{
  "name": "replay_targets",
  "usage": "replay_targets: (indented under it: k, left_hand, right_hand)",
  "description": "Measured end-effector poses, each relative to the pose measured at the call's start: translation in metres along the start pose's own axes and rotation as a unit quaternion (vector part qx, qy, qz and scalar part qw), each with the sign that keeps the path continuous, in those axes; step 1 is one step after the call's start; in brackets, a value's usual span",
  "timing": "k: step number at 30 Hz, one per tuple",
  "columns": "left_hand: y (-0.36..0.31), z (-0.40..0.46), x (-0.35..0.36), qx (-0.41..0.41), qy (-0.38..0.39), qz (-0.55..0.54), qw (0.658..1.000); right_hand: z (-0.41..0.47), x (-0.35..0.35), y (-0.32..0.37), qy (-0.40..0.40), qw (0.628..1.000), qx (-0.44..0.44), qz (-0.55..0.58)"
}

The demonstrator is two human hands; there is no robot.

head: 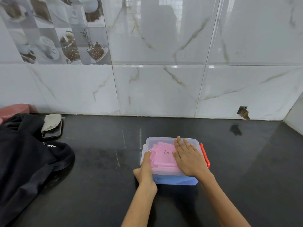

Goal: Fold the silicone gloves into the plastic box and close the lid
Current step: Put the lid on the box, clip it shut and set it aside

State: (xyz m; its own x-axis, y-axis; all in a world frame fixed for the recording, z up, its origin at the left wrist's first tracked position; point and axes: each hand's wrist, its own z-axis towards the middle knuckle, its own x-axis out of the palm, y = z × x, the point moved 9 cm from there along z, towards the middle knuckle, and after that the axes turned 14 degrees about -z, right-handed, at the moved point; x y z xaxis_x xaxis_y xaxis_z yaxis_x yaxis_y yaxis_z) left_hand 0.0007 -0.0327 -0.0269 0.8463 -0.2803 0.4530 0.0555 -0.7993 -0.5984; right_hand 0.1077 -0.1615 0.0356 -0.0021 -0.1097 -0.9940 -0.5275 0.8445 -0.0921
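Clear plastic box (172, 179) sitting on the dark countertop (101, 169), near the middle, a little right of centre, well away from the tiled wall (164, 79). Translucent lid (157, 141) lying on top of the box. Pink silicone gloves (161, 157) visible through the lid, folded flat inside; something blue showing through the near wall lower down. Orange latch (205, 155) on the right end of the box, standing out from the side.

Right hand (188, 158) spread flat, palm down, fingers straight and pointing far-left, pressing on the right half of the lid; nothing gripped. Left hand (145, 169) at the left end of the box, thumb laid along the lid's left edge, remaining fingers tucked down the side and mostly hidden, so cannot tell how tightly closed round the end. Box lying between the two hands, touched by both.

Far left: black garment (27, 161) heaped on the counter, a phone (54, 131) beside it with a pale cloth (50, 122) over its far part, a pink bowl (14, 110) behind.
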Motion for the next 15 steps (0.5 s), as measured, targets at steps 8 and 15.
replay_targets:
  k: [8, 15]
  left_hand:
    - [-0.004, -0.003, 0.001, -0.018, -0.036, -0.044, 0.998]
    - [-0.037, -0.011, 0.003, 0.197, -0.023, -0.024, 0.98]
  right_hand:
    - [0.001, 0.001, -0.001, -0.002, 1.0, 0.003, -0.002]
    - [0.002, 0.003, -0.002, -0.007, 1.0, 0.005, 0.0]
